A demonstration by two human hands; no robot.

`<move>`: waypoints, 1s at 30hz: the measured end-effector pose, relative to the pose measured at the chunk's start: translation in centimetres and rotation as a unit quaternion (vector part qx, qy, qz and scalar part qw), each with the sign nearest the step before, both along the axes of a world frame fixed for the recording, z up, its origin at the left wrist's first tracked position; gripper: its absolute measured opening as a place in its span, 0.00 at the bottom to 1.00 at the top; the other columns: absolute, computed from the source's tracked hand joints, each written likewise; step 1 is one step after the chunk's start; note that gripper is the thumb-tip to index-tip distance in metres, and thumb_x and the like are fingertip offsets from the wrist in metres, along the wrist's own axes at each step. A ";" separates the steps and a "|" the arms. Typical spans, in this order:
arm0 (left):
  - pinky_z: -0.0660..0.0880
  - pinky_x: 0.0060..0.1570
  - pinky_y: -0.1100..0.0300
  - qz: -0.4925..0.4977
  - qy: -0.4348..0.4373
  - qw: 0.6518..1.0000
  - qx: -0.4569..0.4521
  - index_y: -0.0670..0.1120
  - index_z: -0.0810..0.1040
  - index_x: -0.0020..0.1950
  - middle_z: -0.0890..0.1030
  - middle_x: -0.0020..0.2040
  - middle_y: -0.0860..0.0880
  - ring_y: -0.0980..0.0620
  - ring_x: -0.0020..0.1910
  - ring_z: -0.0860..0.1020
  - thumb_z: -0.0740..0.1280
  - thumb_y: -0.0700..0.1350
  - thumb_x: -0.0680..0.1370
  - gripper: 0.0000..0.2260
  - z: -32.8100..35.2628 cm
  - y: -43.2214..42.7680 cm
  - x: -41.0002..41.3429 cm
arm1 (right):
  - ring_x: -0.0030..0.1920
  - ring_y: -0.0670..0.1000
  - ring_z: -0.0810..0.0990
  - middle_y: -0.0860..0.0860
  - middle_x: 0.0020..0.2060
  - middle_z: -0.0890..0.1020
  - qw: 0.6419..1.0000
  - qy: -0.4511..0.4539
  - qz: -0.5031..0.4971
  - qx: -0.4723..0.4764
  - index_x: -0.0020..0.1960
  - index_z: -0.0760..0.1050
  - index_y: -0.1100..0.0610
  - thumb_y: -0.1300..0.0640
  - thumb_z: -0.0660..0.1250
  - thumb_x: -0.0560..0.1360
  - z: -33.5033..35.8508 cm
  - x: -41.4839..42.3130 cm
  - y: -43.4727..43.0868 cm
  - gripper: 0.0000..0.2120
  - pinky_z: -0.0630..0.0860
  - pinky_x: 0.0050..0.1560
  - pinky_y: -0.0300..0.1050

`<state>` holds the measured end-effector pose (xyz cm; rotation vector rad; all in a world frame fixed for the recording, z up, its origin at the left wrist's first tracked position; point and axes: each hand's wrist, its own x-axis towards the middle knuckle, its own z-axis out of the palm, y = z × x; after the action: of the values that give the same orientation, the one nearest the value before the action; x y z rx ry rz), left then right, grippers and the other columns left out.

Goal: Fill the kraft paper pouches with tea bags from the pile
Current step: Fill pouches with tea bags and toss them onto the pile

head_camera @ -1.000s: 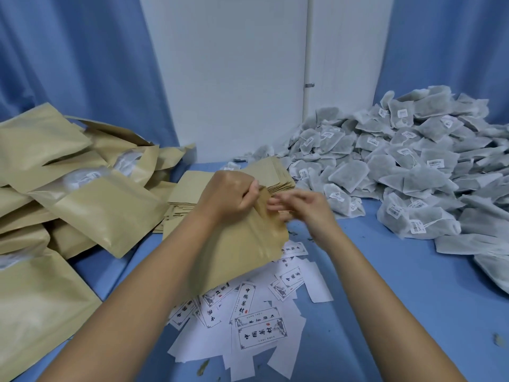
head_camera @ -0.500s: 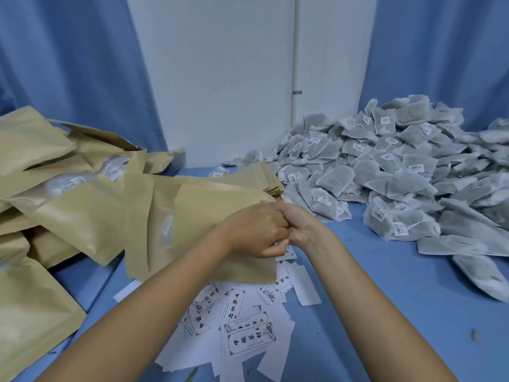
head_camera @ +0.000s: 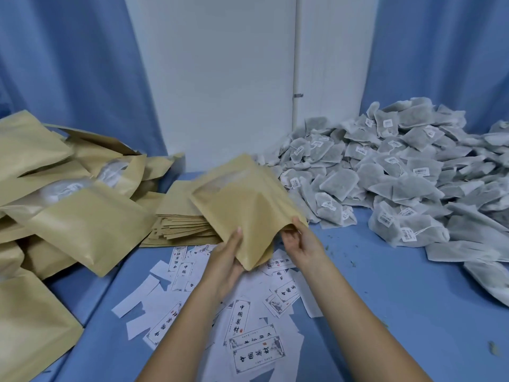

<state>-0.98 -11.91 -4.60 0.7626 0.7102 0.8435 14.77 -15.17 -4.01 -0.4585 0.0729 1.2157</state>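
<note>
At the near centre of the table, left hand [head_camera: 228, 261] was curled round the near corner of one kraft pouch [head_camera: 242, 205], thumb on top, fingers under. Right hand [head_camera: 300, 244] pinched the pouch's near right edge, fingers bent; can't tell whether the tips were inside the mouth. Pouch was held up off the blue table [head_camera: 385, 299], between both hands, over the scattered printed labels [head_camera: 254, 351]

Orientation: pouch was tilted, flat face up toward the camera. Long axis ran from the near corner away and to the left; clear window strip sat at the far end. Near right edge was likely the mouth, so it pointed toward the right hand and the tea bag pile [head_camera: 399, 183]

Progress, judged: this pouch looked flat and empty, not yet loaded. Filled pouches [head_camera: 68, 205] were heaped at left, so a fair batch was done. Stack of flat pouches [head_camera: 181, 219] just behind the hands was thick, and the tea bag pile at right was large, so plenty was left. Step in hand: opening the mouth, then grabbing bags
</note>
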 end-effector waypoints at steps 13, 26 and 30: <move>0.80 0.48 0.49 0.000 0.109 0.992 0.060 0.39 0.76 0.56 0.85 0.46 0.44 0.47 0.44 0.83 0.69 0.30 0.72 0.14 -2.8 3.7 -2.0 | 0.33 0.46 0.79 0.49 0.31 0.81 0.915 -0.339 -0.116 -0.184 0.37 0.78 0.60 0.61 0.70 0.74 -3.5 2.8 0.6 0.07 0.77 0.37 0.39; 0.79 0.37 0.62 -0.015 0.097 0.993 0.066 0.42 0.76 0.54 0.85 0.45 0.46 0.51 0.42 0.84 0.70 0.31 0.71 0.13 -3.3 3.1 -1.9 | 0.31 0.45 0.82 0.50 0.29 0.83 0.937 -0.303 -0.072 -0.155 0.31 0.80 0.58 0.67 0.70 0.73 -4.0 3.3 -0.8 0.13 0.78 0.34 0.34; 0.79 0.37 0.63 -0.003 0.101 0.992 0.076 0.42 0.77 0.53 0.85 0.45 0.46 0.51 0.43 0.84 0.70 0.30 0.71 0.13 -3.4 2.8 -1.8 | 0.29 0.44 0.80 0.48 0.26 0.81 0.929 -0.318 -0.084 -0.168 0.28 0.78 0.56 0.65 0.71 0.73 -4.2 3.1 -0.9 0.15 0.77 0.34 0.34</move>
<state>-2.73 -9.07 -8.01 0.9955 0.8287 0.8297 17.90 -16.09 -8.26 -1.1078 -0.2352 0.8376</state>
